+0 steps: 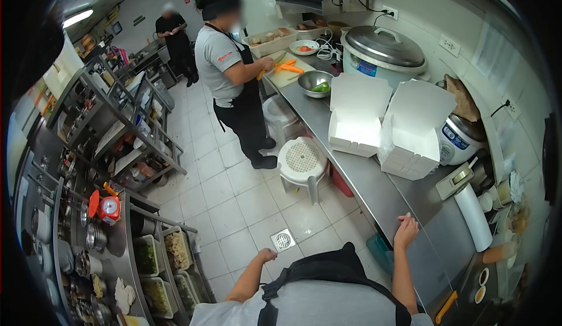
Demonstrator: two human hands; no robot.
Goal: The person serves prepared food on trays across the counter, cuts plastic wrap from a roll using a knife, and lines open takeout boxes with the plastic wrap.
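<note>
We hold our right hand (406, 231) over the steel surface (374, 194) near its edge, its fingers loosely curled and partly open. Our left hand (268, 255) hangs above the tiled floor (225, 209), fingers bent inward; we cannot tell whether it grips anything. Ahead of the right hand, we see a white box (355, 133) and a 2nd white box (410, 153) side by side on the surface, lids raised. Just beyond them stand a metal bowl (305, 82) and a large lidded cooker (383, 48).

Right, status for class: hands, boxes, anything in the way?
Left hand curled, apparently empty. Right hand near counter edge, apparently empty. Nearer white box open, lid up; farther white box likewise. Possible obstacle: white stool beside counter.
</note>
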